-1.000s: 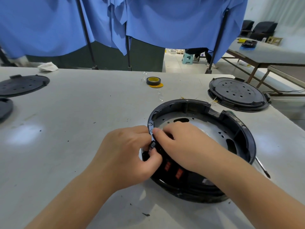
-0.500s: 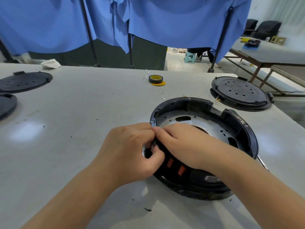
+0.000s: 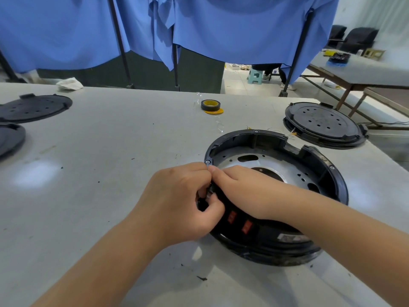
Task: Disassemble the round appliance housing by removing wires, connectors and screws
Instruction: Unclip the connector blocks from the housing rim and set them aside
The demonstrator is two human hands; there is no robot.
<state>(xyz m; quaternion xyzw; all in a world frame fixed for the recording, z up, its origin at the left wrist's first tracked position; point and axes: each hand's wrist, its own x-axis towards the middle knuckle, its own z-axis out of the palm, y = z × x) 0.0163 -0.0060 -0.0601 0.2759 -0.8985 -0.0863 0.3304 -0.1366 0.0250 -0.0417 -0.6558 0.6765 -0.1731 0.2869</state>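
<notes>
— While you scan from the left edge, what lies on the counter (image 3: 110, 151)?

— Two black perforated discs, one (image 3: 33, 107) behind and one (image 3: 8, 140) cut off by the frame, with a crumpled white cloth (image 3: 69, 84) beyond them at the far edge. Further along sits a roll of black tape (image 3: 210, 104) on a yellow disc.

— And the hands?

— They meet at the near-left rim of the round appliance housing (image 3: 276, 196), which lies open side up on the counter, right of centre. On the left hand (image 3: 183, 204), fingers (image 3: 199, 173) and thumb are curled, pinching a small dark part at the rim. Touching it fingertip to fingertip, the right hand (image 3: 250, 193) has its fingers (image 3: 221, 171) bent down onto the same spot; I cannot tell exactly what they grasp.

— Anything inside the housing?

— A silver metal plate (image 3: 276, 165) with holes, and two red-orange tabs (image 3: 239, 221) on the near wall.

— Further right?

— Another black perforated cover (image 3: 324, 124), well apart from the housing.
</notes>
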